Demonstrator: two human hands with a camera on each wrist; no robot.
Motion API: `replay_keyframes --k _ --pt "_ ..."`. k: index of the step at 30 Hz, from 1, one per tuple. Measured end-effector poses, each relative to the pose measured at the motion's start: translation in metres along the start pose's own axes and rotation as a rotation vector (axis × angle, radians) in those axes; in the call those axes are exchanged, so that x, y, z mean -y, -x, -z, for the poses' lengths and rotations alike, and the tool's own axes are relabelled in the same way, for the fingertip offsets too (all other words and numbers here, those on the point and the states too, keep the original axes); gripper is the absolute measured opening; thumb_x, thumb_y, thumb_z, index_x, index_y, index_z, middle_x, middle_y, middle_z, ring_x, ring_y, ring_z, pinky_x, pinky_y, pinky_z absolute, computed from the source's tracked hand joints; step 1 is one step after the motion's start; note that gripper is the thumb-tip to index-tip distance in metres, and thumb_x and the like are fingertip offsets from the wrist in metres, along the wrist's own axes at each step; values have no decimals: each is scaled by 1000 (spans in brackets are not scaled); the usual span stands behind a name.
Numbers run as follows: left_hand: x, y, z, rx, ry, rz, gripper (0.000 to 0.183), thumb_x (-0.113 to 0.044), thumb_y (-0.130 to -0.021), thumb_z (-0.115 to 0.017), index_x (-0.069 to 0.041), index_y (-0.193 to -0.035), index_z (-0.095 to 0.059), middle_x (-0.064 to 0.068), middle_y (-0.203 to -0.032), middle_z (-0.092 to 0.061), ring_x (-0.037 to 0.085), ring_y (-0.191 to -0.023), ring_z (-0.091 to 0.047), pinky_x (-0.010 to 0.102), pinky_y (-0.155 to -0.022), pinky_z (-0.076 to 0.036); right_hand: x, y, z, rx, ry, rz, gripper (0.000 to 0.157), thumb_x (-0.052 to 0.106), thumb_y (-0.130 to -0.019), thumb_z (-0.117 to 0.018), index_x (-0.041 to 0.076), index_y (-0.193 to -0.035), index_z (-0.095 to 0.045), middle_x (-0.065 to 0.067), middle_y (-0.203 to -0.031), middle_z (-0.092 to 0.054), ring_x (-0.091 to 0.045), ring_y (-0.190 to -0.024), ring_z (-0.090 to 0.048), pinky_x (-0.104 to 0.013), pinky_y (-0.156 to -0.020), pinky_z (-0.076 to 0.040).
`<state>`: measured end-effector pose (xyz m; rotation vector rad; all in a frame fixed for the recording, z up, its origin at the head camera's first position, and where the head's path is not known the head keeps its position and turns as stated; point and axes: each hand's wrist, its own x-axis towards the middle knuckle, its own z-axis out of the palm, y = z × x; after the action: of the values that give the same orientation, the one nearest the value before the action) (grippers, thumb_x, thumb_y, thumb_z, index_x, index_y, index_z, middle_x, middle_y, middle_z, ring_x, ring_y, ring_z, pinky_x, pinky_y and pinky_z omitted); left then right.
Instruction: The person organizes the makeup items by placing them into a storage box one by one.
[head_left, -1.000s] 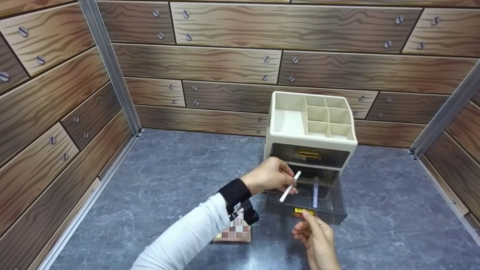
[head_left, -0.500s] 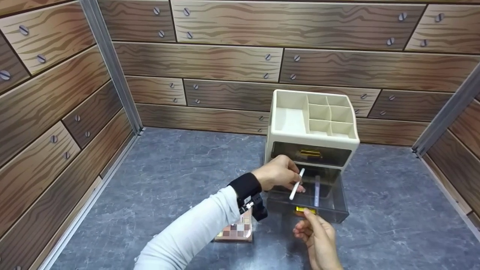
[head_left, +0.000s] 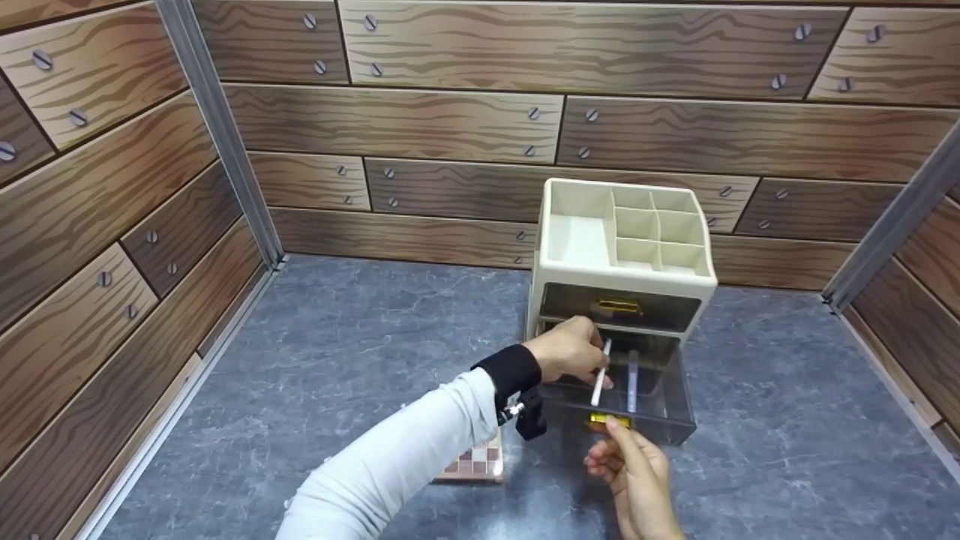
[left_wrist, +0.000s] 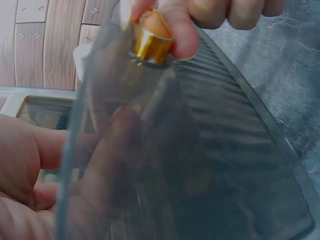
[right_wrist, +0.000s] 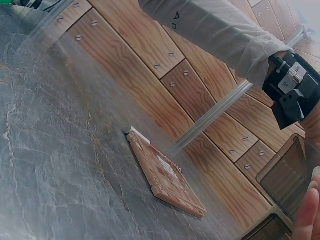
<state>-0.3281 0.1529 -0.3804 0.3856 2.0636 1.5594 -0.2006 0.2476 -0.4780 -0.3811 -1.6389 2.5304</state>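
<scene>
A cream organizer [head_left: 626,274] stands near the back wall with its lower smoky, see-through drawer [head_left: 660,431] pulled out. Over the drawer, my left hand [head_left: 566,352] pinches a slim white pen-like stick [head_left: 598,388], slanted toward the drawer front. To its right, a pale lavender stick [head_left: 632,384] lies in the drawer. My right hand [head_left: 637,476] holds the drawer's gold handle [head_left: 600,418], thumb on top. In the left wrist view, right-hand fingertips [left_wrist: 185,40] grip that handle [left_wrist: 152,47], while my left hand [left_wrist: 20,165] shows partly through the clear front.
An eyeshadow palette [head_left: 478,465] lies on the grey marbled tabletop [head_left: 360,322], partly behind my left forearm. The organizer's upper drawer [head_left: 619,307] is closed beneath the top compartments. Wood-patterned walls [head_left: 450,127] enclose the back and sides.
My left hand has moved right and slightly lower over the drawer, carrying the white stick, which now stands steeper. The right hand stays on the handle.
</scene>
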Motion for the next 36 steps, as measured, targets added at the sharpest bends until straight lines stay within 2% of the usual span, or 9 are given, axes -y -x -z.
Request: replay_keyframes --k 5,11,16,19,25,30,36 --pt "1 0 -5 -45 -80 -1 14 11 -87 -56 7 -73 -53 15 -82 -56 33 -71 -70 28 -60 -58 -2 0 1 12 3 15 25 27 -98 -53 8 -90 -67 2 -62 -60 -11 -56 -59 -22 -56 -53" --pt "5 -3 -10 -72 -148 11 22 8 -86 -60 0 -68 -48 13 -78 -57 27 -66 -69 32 -65 -59 -7 -2 1 22 14 44 26 28 -97 -55 6 -93 -67 2 -63 -61 -12 -57 -59 -23 -56 -53" --pt "11 -3 -13 -42 -92 7 21 10 -85 -59 2 -71 -46 15 -82 -53 33 -72 -70 29 -62 -59 -7 -1 2 46 4 46 25 27 -98 -54 8 -90 -67 2 -63 -61 -11 -57 -60 -23 -56 -53" --pt "11 -2 -14 -25 -78 4 16 10 -86 -58 4 -75 -48 15 -83 -52 34 -75 -70 28 -62 -58 -5 -1 1 29 3 29 25 28 -97 -54 9 -88 -67 2 -62 -61 -12 -57 -59 -22 -56 -53" --pt "9 1 -13 -47 -124 -6 5 6 -87 -59 7 -88 -54 15 -90 -55 29 -73 -70 27 -61 -58 -3 -1 1 11 -6 18 25 27 -98 -53 8 -86 -65 1 -62 -60 -12 -56 -59 -23 -56 -53" --pt "7 9 -5 -30 -96 -54 25 3 -89 -59 11 -112 -53 16 -96 -60 27 -74 -69 26 -64 -58 -3 0 1 23 -8 28 25 27 -98 -53 8 -87 -65 2 -62 -61 -11 -56 -59 -22 -56 -53" --pt "6 24 17 29 -35 -175 31 -6 -90 -63 8 -116 -54 14 -95 -65 23 -77 -69 32 -73 -58 -4 -1 1 27 1 39 24 26 -98 -53 8 -88 -66 1 -62 -60 -11 -56 -59 -22 -56 -53"
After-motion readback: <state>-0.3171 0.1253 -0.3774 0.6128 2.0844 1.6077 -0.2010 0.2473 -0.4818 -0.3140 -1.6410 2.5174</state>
